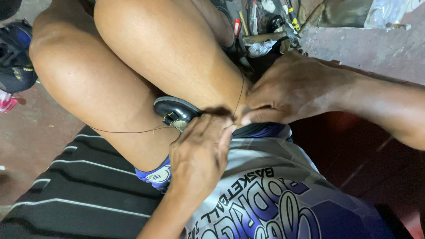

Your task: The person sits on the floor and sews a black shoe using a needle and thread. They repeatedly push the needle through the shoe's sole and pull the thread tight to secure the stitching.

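The left hand pinched the sole edge of a black shoe clamped between the person's knees. The right hand gripped a thin thread at the shoe's rim. The shoe appeared stiff and light; the thread was judged fine, slippery, best held close to the stitch. Tools lay beyond.

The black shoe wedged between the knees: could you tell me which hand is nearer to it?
Left. The left hand touches the black shoe at its edge; the right hand pinches thread off to its right.
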